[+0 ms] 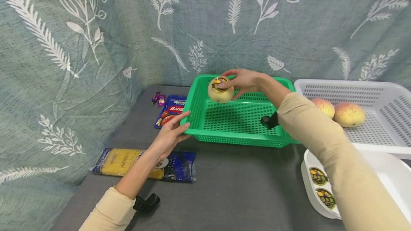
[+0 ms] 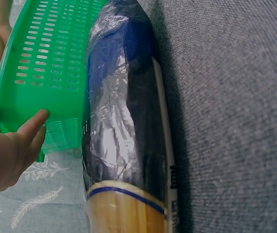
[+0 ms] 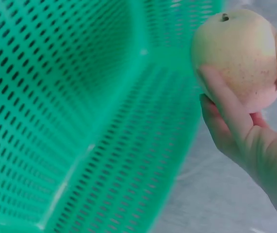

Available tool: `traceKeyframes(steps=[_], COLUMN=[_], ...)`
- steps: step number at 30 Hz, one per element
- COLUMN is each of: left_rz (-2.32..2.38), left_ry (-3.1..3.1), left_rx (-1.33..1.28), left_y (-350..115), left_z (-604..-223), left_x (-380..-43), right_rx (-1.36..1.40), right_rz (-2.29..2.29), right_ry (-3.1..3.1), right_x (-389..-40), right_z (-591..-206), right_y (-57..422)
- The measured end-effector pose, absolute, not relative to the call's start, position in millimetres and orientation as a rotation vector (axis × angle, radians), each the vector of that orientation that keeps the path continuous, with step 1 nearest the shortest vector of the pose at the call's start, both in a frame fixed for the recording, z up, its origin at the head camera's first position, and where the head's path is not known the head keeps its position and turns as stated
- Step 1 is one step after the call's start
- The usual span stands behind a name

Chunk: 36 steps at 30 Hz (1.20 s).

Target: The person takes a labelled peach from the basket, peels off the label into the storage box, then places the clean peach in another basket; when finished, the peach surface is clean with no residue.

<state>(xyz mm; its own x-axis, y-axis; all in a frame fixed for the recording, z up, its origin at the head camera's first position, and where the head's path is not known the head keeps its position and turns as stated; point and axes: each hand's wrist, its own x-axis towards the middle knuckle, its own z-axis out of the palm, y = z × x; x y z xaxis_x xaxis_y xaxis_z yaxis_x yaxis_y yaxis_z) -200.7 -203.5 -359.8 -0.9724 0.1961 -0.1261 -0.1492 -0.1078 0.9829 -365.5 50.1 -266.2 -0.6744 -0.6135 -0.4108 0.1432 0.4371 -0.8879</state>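
My right hand (image 1: 242, 81) holds a pale yellow apple (image 1: 221, 95) above the left part of a green plastic basket (image 1: 237, 134). A round black-and-gold sticker (image 1: 219, 83) lies on the apple, with my thumb against it. In the right wrist view, the fingers curve round the underside of the apple (image 3: 240, 58), and pink shows on its skin. My left hand (image 1: 170, 133) grips the basket's near left corner. From the left wrist view, the fingers (image 2: 34, 124) press the basket's outer wall (image 2: 56, 104), with the thumb across its rim.
A pasta packet (image 1: 179, 165) lies before the basket, beneath my left forearm. Left of the basket are a blue Barilla pouch (image 1: 173, 108) and small purple packets (image 1: 160, 99). Rightward, a white basket (image 1: 379, 140) holds two yellow-red fruits (image 1: 349, 114); a white tub (image 1: 309, 195) contains round stickers (image 1: 318, 176).
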Motion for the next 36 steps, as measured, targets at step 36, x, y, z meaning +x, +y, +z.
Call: traceKeyframes(steps=[36], left_rz=[2.184], left_ry=[1.925], left_rx=[0.08], left_y=[-204.0], left_z=[-360.7], left_x=[-202.4], right_rx=[-0.204], right_rz=[-1.557], right_ry=[1.716], right_x=[-144.7], right_z=[-360.8], right_y=[140.1])
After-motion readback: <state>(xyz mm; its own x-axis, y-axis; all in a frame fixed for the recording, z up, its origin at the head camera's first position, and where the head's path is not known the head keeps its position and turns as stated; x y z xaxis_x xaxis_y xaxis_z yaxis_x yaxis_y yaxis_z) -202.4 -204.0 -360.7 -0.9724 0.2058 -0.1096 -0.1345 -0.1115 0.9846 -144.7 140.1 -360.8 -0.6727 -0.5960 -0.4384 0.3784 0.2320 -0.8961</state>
